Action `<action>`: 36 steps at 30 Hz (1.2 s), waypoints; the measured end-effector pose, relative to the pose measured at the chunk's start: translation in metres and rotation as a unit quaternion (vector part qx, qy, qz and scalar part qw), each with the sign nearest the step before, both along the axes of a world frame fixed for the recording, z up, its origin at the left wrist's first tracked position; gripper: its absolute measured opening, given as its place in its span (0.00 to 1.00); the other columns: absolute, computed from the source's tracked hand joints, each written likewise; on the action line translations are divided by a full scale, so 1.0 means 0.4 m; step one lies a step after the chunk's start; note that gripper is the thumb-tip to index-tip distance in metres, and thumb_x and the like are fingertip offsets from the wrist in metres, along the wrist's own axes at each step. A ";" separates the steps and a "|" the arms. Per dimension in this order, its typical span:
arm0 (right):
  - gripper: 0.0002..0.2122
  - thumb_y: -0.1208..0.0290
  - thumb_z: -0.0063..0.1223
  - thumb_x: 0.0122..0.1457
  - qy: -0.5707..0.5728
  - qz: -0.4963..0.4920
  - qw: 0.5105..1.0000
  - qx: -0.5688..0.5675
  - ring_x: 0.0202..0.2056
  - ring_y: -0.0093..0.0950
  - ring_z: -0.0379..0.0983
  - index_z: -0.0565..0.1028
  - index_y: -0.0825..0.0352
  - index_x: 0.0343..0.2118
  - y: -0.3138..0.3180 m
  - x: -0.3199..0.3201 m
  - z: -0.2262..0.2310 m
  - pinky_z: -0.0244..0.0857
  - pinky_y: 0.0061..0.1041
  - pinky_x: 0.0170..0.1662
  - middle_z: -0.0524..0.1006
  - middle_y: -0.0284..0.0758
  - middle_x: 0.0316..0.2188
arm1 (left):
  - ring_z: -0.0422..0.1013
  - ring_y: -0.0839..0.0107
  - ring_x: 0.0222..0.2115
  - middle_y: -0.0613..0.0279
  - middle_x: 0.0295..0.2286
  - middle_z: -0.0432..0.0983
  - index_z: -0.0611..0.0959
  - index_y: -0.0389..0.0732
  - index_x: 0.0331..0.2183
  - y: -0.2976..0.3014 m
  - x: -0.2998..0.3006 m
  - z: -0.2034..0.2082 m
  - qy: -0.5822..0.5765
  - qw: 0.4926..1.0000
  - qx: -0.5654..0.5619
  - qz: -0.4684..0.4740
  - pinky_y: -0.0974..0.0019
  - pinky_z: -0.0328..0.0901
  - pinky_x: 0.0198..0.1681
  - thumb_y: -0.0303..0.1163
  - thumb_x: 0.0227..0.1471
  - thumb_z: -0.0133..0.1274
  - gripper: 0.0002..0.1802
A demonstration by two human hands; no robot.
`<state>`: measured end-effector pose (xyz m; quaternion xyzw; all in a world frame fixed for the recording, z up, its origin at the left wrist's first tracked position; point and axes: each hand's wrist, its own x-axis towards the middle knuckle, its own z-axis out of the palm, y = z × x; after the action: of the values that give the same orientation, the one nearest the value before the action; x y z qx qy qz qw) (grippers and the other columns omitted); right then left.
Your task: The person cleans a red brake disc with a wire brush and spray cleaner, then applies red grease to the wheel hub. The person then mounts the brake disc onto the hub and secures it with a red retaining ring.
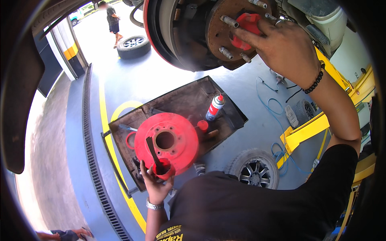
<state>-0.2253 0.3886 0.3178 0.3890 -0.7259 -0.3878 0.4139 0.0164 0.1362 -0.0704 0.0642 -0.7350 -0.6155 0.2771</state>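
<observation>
My left hand [155,182] is wrapped round a small red cup [164,170], with a dark flat stick or brush handle [151,148] standing tilted in it. At the upper right, my right hand [287,46] reaches up to a rusty wheel hub [219,36] with several studs. Its fingers are closed over a red piece [250,25] at the hub's middle; whether this is a cap or a cloth I cannot tell. Behind the cup, a red-painted brake drum [183,138] lies on a dark tray cart [177,98]. A spray can [215,107] with a red cap stands beyond it.
An alloy wheel [255,170] lies near my body, and another wheel [134,47] rests farther off by a person [113,20]. Yellow lift arms [307,130] and a blue air hose [273,110] are at right. A drain grate [90,140] runs along the left.
</observation>
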 end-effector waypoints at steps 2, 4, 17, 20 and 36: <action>0.29 0.68 0.61 0.53 -0.028 0.041 0.998 -0.028 0.29 0.35 0.79 0.73 0.43 0.60 0.003 -0.014 0.005 0.73 0.35 0.35 0.79 0.34 0.38 | 0.76 0.62 0.48 0.46 0.51 0.71 0.39 0.43 0.70 -0.001 0.001 -0.003 0.001 1.000 0.010 0.001 0.60 0.74 0.50 0.18 0.40 0.69 0.68; 0.30 0.69 0.61 0.53 -0.059 0.068 0.994 -0.055 0.30 0.37 0.79 0.71 0.44 0.62 0.008 -0.024 0.006 0.74 0.36 0.35 0.80 0.35 0.37 | 0.75 0.61 0.49 0.46 0.51 0.71 0.40 0.43 0.70 -0.002 0.002 -0.006 0.005 1.000 0.014 0.005 0.59 0.73 0.51 0.18 0.40 0.69 0.68; 0.31 0.70 0.58 0.54 -0.129 0.083 0.977 -0.146 0.25 0.38 0.78 0.68 0.49 0.64 -0.011 -0.012 -0.063 0.73 0.36 0.31 0.81 0.36 0.31 | 0.76 0.61 0.48 0.45 0.51 0.72 0.42 0.41 0.69 -0.013 0.017 -0.012 -0.004 1.000 -0.020 0.016 0.60 0.73 0.50 0.20 0.39 0.70 0.67; 0.31 0.68 0.59 0.55 -0.072 0.036 0.992 -0.094 0.24 0.35 0.77 0.68 0.48 0.65 -0.012 0.002 -0.089 0.72 0.34 0.32 0.80 0.36 0.33 | 0.77 0.62 0.47 0.46 0.50 0.73 0.41 0.41 0.69 -0.011 0.016 -0.009 -0.010 0.999 -0.028 0.017 0.61 0.74 0.49 0.21 0.39 0.70 0.67; 0.27 0.67 0.59 0.57 -0.045 0.005 0.999 -0.028 0.26 0.35 0.77 0.71 0.51 0.61 0.014 0.037 -0.091 0.70 0.35 0.35 0.77 0.39 0.33 | 0.75 0.59 0.49 0.46 0.50 0.73 0.41 0.39 0.69 0.022 -0.024 0.020 0.017 0.998 -0.054 -0.009 0.59 0.73 0.49 0.22 0.38 0.71 0.68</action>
<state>-0.2105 0.3944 0.2815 0.3979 -0.7521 -0.3479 0.3936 0.0068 0.1448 -0.0625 0.0321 -0.7628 -0.5783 0.2875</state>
